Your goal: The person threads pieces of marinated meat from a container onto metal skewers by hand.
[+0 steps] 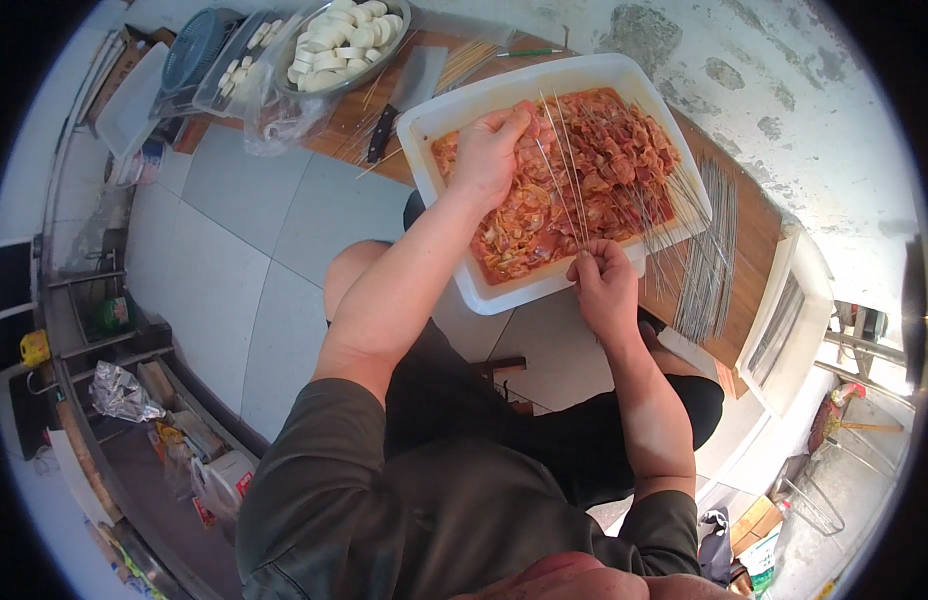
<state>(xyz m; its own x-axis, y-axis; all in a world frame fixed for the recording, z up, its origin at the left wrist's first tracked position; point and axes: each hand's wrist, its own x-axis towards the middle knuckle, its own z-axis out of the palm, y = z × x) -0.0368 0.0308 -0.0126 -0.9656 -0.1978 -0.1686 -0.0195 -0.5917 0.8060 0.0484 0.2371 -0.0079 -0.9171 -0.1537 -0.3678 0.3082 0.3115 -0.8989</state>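
Note:
Over a white plastic tub of marinated raw meat, my left hand pinches a small piece of meat between thumb and fingers. My right hand, at the tub's near rim, grips several thin metal skewers that fan out across the tub. The tip of one skewer reaches the meat piece at my left fingertips. On the right side of the tub lies a heap of threaded meat, with bare skewer ends sticking out over the rim.
A bundle of metal skewers lies on the wooden table at right, beside a white container. At back left are a cleaver, bamboo sticks, a metal bowl of white round slices, a plastic bag and a blue basket.

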